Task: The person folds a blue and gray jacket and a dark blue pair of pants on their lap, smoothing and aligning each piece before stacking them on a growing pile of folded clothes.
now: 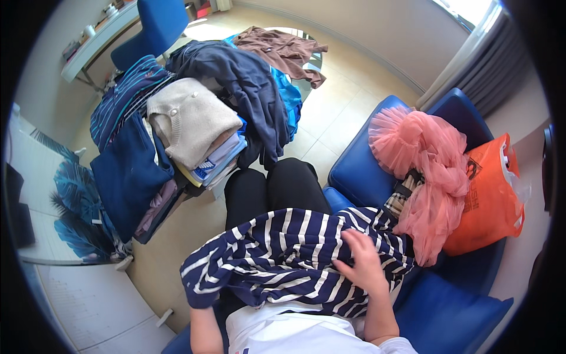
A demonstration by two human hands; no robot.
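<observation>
Across my lap lies a navy garment with white stripes (pixel 277 242), bunched and wrinkled. My left forearm (pixel 204 330) reaches up into its left end, and the cloth covers that hand, so its fingers are hidden. Over the right part of the same garment is my right hand (pixel 361 262), thumb and fingers apart, with nothing gripped in it. Whether its fingertips touch the cloth is hard to tell.
A stack of folded clothes with a beige sweater (pixel 191 121) on top stands ahead left. Behind it are a dark navy garment (pixel 236 76) and a brown garment (pixel 274 50). On the blue sofa (pixel 359 159) at right sit pink tulle (pixel 430 171) and an orange bag (pixel 486 200).
</observation>
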